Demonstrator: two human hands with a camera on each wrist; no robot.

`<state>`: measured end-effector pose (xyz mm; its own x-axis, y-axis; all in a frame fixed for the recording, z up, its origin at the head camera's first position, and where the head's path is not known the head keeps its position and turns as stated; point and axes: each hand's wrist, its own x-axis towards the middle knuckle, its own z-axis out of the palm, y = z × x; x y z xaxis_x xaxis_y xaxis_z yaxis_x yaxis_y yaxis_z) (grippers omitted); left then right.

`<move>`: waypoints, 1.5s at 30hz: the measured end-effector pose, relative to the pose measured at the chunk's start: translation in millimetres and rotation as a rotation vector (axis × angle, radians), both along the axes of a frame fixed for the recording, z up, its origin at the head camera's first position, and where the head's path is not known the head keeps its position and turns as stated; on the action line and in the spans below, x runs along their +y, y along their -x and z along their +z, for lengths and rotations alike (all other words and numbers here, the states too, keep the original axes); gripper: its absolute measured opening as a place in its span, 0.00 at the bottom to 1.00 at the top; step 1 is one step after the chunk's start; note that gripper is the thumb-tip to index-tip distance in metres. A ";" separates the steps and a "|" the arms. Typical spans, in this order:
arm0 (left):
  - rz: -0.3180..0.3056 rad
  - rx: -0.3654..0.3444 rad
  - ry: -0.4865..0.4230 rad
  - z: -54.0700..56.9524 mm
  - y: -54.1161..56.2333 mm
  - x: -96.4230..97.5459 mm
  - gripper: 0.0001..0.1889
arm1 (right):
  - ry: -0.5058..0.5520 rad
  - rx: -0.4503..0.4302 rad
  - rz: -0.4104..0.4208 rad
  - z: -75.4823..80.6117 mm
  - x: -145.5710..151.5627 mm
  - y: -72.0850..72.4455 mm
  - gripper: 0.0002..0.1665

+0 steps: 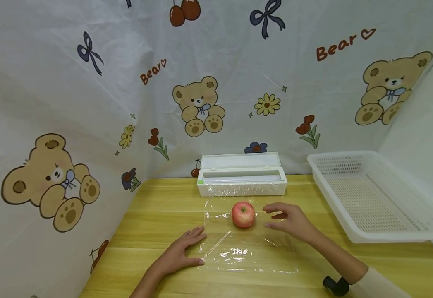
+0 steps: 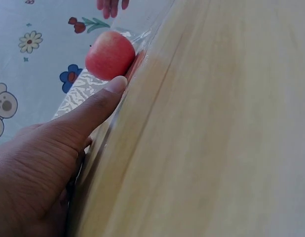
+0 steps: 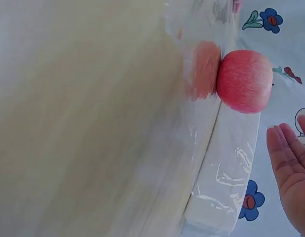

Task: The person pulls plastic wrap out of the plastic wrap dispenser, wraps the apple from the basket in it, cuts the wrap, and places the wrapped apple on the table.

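Observation:
A red apple (image 1: 243,215) stands on a sheet of clear plastic wrap (image 1: 249,256) spread over the wooden table. My left hand (image 1: 182,251) rests at the sheet's left edge with fingers and thumb spread apart. In the left wrist view, the thumb (image 2: 95,111) points toward the apple (image 2: 110,55). To the right of the apple is my right hand (image 1: 290,220), its fingers loosely bent and holding nothing. The right wrist view shows a gap between its fingers (image 3: 288,150) and the apple (image 3: 245,81).
Behind the apple, a white wrap dispenser box (image 1: 242,188) stands with its lid raised, the wrap reaching out over its front. A white perforated basket (image 1: 344,211) is on the right side of the table. Bear-patterned cloth (image 1: 235,54) hangs at the back and left.

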<state>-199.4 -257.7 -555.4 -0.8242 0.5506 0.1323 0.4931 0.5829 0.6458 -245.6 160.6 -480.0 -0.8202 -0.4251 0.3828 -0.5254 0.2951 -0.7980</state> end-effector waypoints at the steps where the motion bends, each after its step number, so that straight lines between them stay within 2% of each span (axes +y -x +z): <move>1: 0.001 -0.001 -0.003 0.0 -0.2 -0.1 0.44 | -0.005 0.011 0.009 -0.5 3.1 -2.9 0.23; 11: -0.013 0.013 -0.017 -2.1 -0.9 -1.7 0.41 | -0.035 0.020 0.070 -11.4 34.5 -29.2 0.21; 19: -0.015 0.005 -0.040 -0.4 -1.8 -1.5 0.39 | -0.091 -0.101 0.114 -23.8 58.0 -46.9 0.22; 22: -0.010 -0.005 -0.053 2.1 -4.4 -1.4 0.39 | -0.119 -0.117 0.125 -26.1 64.3 -52.2 0.23; 27: 0.001 -0.012 -0.073 6.8 -9.5 -1.8 0.39 | -0.185 -0.082 0.142 -32.4 71.0 -58.5 0.23; 34: -0.048 0.016 -0.071 5.2 -11.4 -3.1 0.39 | -0.231 -0.046 0.142 -40.0 72.4 -66.0 0.22; 39: -0.068 -0.006 -0.075 5.0 -12.3 -3.7 0.33 | -0.246 0.037 0.155 -43.3 72.7 -68.6 0.24; 45: -0.090 0.013 -0.049 5.0 -11.7 -4.4 0.27 | -0.278 0.116 0.161 -45.8 70.3 -66.3 0.23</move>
